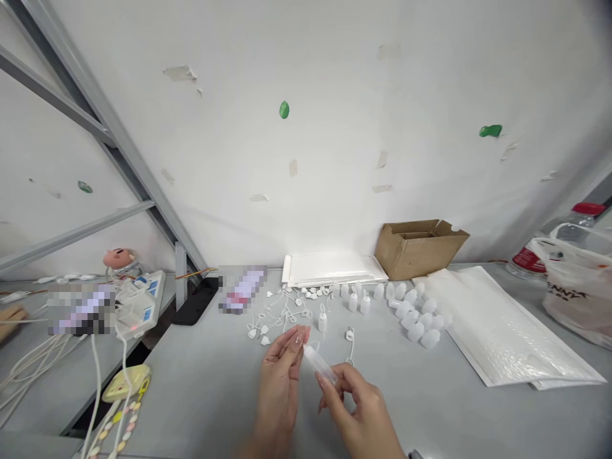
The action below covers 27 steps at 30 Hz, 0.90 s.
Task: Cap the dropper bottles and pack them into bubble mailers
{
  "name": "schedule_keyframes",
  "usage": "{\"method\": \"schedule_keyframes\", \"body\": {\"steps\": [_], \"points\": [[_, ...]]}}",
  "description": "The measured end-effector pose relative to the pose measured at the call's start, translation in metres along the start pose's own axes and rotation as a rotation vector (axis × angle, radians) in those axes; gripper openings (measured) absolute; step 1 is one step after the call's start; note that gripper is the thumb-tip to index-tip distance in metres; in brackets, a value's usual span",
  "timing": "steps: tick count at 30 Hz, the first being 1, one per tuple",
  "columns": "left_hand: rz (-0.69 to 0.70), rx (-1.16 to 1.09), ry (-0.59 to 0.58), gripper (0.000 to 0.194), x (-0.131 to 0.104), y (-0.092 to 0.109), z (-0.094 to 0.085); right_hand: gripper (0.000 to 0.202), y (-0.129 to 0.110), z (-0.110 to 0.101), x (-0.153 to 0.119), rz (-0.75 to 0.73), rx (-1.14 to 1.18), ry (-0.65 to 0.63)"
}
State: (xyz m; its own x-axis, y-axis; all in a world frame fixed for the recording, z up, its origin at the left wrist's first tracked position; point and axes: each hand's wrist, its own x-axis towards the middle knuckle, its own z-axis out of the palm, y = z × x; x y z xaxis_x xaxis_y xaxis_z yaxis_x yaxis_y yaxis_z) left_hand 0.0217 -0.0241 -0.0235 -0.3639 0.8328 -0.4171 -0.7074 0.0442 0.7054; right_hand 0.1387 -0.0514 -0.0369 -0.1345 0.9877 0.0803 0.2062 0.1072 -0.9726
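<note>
Translucent bottle (321,366) in play, right hand (357,407) gripping low, left hand (282,370) pinching its tip, capped bottle (322,324) at twelve o'clock.

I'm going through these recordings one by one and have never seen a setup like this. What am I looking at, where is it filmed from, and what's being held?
There is no machine here: these are a person's bare hands, seen by a camera worn on the head, looking forward and down. The right hand holds a small bottle at a tilt; the left hand has its fingertips at the bottle's upper end. On the grey table, just beyond, are white caps with cords, upright capped bottles and a cluster of pale pieces. Farther back stands a cardboard box, with white mailers on the right.
</note>
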Motion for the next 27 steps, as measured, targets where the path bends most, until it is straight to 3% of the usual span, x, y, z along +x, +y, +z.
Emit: {"method": "schedule_keyframes", "body": {"steps": [5,10,21,27], "points": [[-0.034,-0.042,-0.16,0.011,0.003,0.007,-0.004,0.037,-0.002,-0.002,0.003,0.163,0.301,-0.1],[-0.041,0.026,-0.328,0.021,0.003,0.009,-0.005,0.038,-0.005,-0.004,0.003,0.191,0.431,-0.116],[0.035,0.102,-0.185,0.024,-0.004,-0.01,-0.009,0.038,-0.004,-0.004,0.002,0.17,0.422,-0.137],[0.077,0.157,-0.224,0.029,-0.007,-0.005,-0.008,0.04,-0.004,-0.007,0.01,0.282,0.671,-0.295]]}}
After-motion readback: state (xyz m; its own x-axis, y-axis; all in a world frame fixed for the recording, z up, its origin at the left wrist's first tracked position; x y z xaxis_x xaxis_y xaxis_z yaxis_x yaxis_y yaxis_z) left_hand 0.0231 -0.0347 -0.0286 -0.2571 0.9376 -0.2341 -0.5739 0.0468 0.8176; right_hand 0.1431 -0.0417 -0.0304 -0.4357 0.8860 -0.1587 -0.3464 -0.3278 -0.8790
